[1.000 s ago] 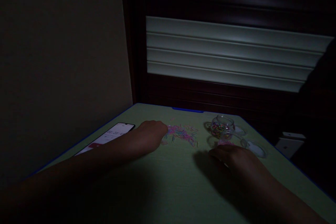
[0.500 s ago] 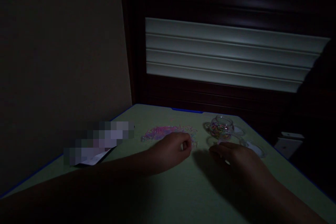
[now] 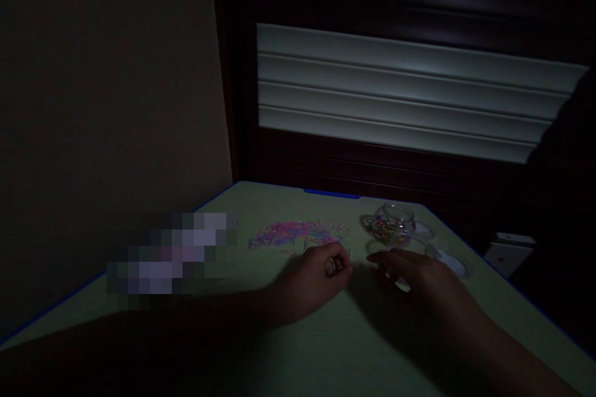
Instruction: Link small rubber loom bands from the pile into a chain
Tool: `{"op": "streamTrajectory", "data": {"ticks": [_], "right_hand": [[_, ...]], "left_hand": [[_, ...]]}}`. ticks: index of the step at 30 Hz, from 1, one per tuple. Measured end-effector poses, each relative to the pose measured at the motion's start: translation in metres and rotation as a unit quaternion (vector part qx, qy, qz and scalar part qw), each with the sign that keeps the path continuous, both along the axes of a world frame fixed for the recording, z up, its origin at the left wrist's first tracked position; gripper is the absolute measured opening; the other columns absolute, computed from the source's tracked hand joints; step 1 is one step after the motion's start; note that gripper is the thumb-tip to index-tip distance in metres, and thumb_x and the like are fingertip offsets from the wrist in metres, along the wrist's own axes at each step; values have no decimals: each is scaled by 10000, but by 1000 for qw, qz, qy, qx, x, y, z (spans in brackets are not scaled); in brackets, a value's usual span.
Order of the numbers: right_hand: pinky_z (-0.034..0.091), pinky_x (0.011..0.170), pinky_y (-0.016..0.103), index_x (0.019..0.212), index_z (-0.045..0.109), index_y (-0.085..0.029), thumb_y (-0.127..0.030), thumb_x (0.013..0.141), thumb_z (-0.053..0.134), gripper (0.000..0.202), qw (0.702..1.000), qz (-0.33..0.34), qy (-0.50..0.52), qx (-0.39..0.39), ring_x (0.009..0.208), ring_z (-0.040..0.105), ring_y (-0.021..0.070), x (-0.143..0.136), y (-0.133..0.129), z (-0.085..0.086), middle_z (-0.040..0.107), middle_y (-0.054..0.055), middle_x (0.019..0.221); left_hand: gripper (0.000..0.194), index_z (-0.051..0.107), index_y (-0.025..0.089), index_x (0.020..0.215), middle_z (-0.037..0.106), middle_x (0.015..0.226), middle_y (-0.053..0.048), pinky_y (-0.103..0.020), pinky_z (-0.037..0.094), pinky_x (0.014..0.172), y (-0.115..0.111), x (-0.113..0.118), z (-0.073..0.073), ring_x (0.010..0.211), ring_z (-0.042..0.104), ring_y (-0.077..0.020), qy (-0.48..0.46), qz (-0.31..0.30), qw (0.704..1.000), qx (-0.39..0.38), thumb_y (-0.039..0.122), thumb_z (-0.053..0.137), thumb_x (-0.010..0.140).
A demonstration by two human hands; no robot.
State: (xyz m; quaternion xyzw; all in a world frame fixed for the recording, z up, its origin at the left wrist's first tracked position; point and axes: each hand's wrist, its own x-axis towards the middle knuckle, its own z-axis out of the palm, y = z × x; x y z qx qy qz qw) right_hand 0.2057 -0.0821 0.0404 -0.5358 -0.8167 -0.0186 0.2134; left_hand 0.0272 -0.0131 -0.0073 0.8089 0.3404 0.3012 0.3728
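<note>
In dim light, my left hand (image 3: 323, 279) is pinched closed just in front of a spread of pink, purple and blue small bands (image 3: 291, 234) on the pale green table (image 3: 321, 347). Whatever lies between its fingertips is too small to make out. Facing it from the right, my right hand (image 3: 410, 273) has its thumb and fingers curled together, and its contents are also unclear. The two hands are apart. Behind my right hand a clear round jar (image 3: 393, 222) holds multicoloured bands.
Clear round lids or containers (image 3: 454, 262) lie right of the jar, near the table's right edge. A blurred-out flat object (image 3: 172, 257) is at the left edge. White boxes (image 3: 508, 255) stand beyond the right edge. A wall and a dark slatted panel rise behind.
My left hand has moved right and slightly nearer to me, uncovering more of the band pile. My right hand has shifted slightly, its fingertips a little further left.
</note>
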Motion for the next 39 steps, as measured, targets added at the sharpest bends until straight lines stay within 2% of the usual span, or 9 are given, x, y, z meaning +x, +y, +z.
{"op": "streamTrajectory", "data": {"ticks": [3,8,17,31,35,39], "right_hand": [[388,587,240,836,589,-198,-204,813,440,152,1000,21,14,-9,662,562,142,-3,0,-1,618,47,786],[379,587,231,790,590,-195,-179,808,456,136,1000,17,6,-7,654,548,130,-3,1,-6,601,30,739],[359,587,238,719,573,-191,-143,793,448,154,1000,22,2,-16,629,518,122,-4,0,-8,575,18,706],[357,598,224,753,597,-195,-103,761,464,162,1000,25,-2,-17,636,522,117,-2,1,-8,580,2,702],[364,602,221,695,565,-188,-94,763,460,155,1000,24,-1,-14,643,529,116,-4,-1,-5,585,8,711],[374,627,232,729,563,-182,-76,759,451,157,999,29,-22,-22,688,542,130,-7,-2,-1,591,18,735]], "left_hand": [[136,510,175,807,402,539,67,-181,234,418,1,0,-3,492,380,-71,5,-5,1000,2,303,466,804],[120,525,172,805,428,562,60,-182,248,425,1,1,-6,506,396,-71,7,-7,1000,14,278,469,798],[93,526,183,795,421,558,65,-177,237,421,0,1,-5,503,386,-68,15,-22,999,20,263,478,787],[84,545,185,800,488,628,52,-186,250,455,-1,1,-2,544,433,-72,43,-17,998,44,231,487,762],[79,545,184,796,484,618,54,-187,250,452,-1,1,-1,538,427,-72,46,-18,998,39,224,491,754],[81,542,183,797,489,620,54,-189,255,458,-3,1,-1,534,425,-71,45,-22,998,39,233,490,761]]}}
